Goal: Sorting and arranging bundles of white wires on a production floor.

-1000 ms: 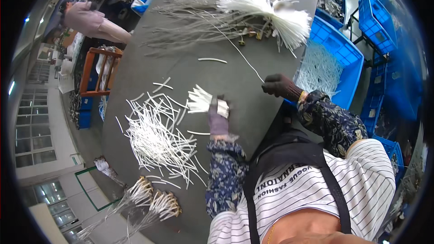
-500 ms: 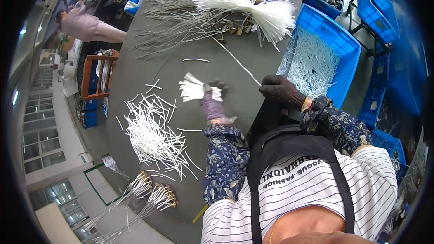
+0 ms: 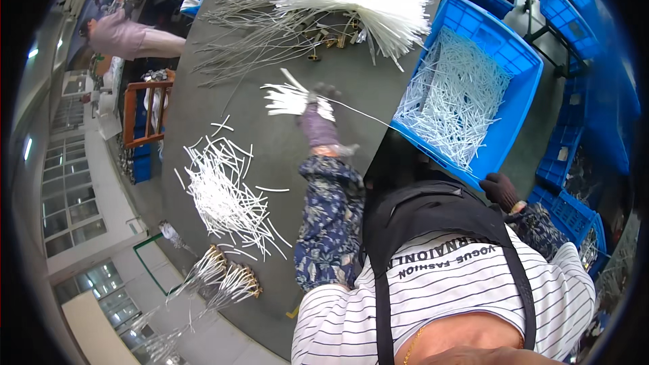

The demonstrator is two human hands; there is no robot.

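1. Since half a second ago my right hand (image 3: 501, 190) has dropped off the table (image 3: 284, 155) and now sits low by the near corner of the blue bin (image 3: 520, 88), close to my apron; my left hand (image 3: 316, 120) has pushed farther out over the table with its bundle.
2. My left hand, in a purple glove, has its fingers closed around a bundle of white strips (image 3: 287, 99); the strips fan out from the fist toward the table's left side, held just above the grey top near its middle.
3. One long strip (image 3: 362, 113) runs from that fist toward the table's right edge, where the bin stands.
4. My right hand wears a dark glove; I cannot tell whether its fingers are curled or spread, and I see nothing in it.
5. The bin stands against the table's right edge and holds a loose heap of white strips.
6. A scattered pile of cut strips (image 3: 223, 192) lies near the table's left edge, well apart from my left hand.
7. A big white sheaf (image 3: 351, 0) with grey wires lies at the far end of the table.
8. Another person (image 3: 128, 37) in pink is beyond the far left corner.
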